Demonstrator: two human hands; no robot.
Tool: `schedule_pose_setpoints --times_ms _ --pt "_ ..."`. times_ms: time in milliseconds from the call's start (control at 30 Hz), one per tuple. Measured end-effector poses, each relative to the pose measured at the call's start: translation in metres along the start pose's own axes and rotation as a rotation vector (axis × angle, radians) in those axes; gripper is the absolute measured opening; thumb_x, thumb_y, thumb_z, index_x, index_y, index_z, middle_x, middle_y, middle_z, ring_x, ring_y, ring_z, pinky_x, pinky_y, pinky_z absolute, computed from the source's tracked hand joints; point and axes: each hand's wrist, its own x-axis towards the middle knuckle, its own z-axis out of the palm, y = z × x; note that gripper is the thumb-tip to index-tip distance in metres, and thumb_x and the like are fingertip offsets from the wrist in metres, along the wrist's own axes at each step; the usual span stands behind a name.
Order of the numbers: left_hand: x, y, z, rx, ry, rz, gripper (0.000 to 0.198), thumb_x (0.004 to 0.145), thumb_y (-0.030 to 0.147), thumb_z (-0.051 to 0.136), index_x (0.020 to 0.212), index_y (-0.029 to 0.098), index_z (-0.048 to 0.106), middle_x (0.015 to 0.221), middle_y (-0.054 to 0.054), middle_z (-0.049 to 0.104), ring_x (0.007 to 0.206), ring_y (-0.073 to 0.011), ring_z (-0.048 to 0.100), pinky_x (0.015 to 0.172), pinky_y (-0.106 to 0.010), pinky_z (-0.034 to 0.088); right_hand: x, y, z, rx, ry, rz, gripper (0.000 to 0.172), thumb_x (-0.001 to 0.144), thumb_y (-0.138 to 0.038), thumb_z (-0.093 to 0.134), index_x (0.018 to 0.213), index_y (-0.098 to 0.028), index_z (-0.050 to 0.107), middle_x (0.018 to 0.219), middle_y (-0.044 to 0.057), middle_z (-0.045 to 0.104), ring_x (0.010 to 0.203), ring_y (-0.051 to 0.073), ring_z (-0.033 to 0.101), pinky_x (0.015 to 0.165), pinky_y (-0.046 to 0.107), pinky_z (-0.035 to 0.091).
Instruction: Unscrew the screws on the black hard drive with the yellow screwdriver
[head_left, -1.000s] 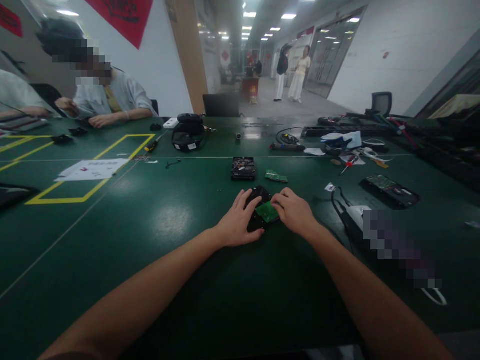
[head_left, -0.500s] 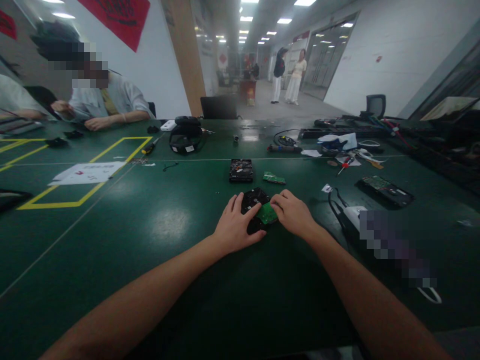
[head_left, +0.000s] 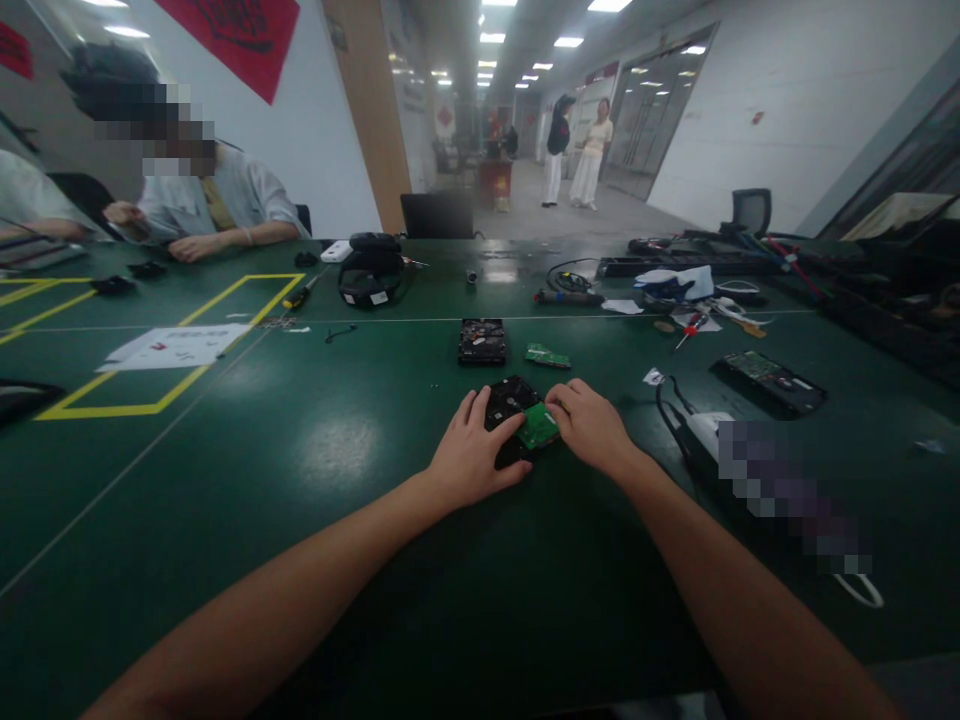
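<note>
A black hard drive (head_left: 508,393) lies on the green table, turned slightly. My left hand (head_left: 471,448) steadies it, fingers spread along its left side and thumb at the near edge; the index finger reaches toward the green circuit board (head_left: 537,428) on top. At that board's right edge, my right hand (head_left: 589,424) pinches with thumb and forefinger. The fingertips partly cover the edge. Beyond my hands sit a second black hard drive (head_left: 482,342) and a loose green circuit board (head_left: 548,356).
To the right are a third drive with its board (head_left: 772,382), a cabled device (head_left: 712,430) partly blurred out, and a red-handled screwdriver (head_left: 693,326). A paper sheet (head_left: 172,346) and a yellow screwdriver (head_left: 301,292) lie left. A co-worker (head_left: 217,200) sits across the table.
My right hand has shifted slightly right with the circuit board's edge, and more of the green board shows. My left hand stays nearly still on the drive.
</note>
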Motion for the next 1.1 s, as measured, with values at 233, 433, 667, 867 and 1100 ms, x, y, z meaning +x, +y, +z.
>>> schedule_pose_setpoints --times_ms 233,433,667,867,1100 --pt "0.0 -0.001 0.0 -0.019 0.0 -0.005 0.081 0.086 0.066 0.075 0.157 0.038 0.048 0.177 -0.01 0.011 0.16 -0.0532 0.014 0.123 -0.072 0.032 0.001 0.002 0.001 -0.022 -0.017 0.013 0.023 0.108 -0.026 0.044 0.105 -0.023 0.067 0.108 0.008 0.067 0.09 0.02 0.064 0.074 0.032 0.04" --pt "0.0 0.0 0.001 -0.025 0.033 -0.064 0.101 0.082 0.068 0.076 0.164 0.026 0.034 0.175 -0.02 0.014 0.159 -0.0517 0.02 0.125 -0.066 0.033 0.001 0.004 0.004 -0.002 -0.007 -0.002 0.022 0.108 -0.028 0.047 0.106 -0.023 0.068 0.11 0.007 0.066 0.092 0.021 0.065 0.075 0.032 0.042" --pt "0.003 -0.002 0.001 -0.052 0.037 -0.037 0.101 0.081 0.063 0.077 0.163 0.019 0.035 0.172 -0.023 0.023 0.16 -0.0493 0.021 0.128 -0.065 0.029 0.0 -0.004 0.001 0.032 -0.047 -0.083 0.02 0.107 -0.028 0.051 0.111 -0.025 0.07 0.12 0.007 0.064 0.099 0.021 0.067 0.08 0.032 0.048" --pt "0.007 -0.012 -0.004 -0.109 -0.032 0.039 0.1 0.082 0.057 0.077 0.163 0.017 0.033 0.173 -0.024 0.02 0.163 -0.0466 0.014 0.129 -0.064 0.027 -0.002 -0.01 -0.001 0.008 -0.077 -0.083 0.021 0.107 -0.027 0.051 0.11 -0.025 0.071 0.118 0.008 0.063 0.095 0.02 0.067 0.075 0.031 0.046" --pt "0.008 -0.016 -0.006 -0.146 -0.094 0.071 0.1 0.082 0.056 0.078 0.163 0.019 0.032 0.176 -0.022 0.014 0.164 -0.0462 0.01 0.129 -0.066 0.027 -0.001 -0.013 0.001 -0.008 -0.096 -0.096 0.021 0.107 -0.028 0.051 0.108 -0.025 0.072 0.117 0.006 0.063 0.092 0.018 0.066 0.072 0.03 0.043"
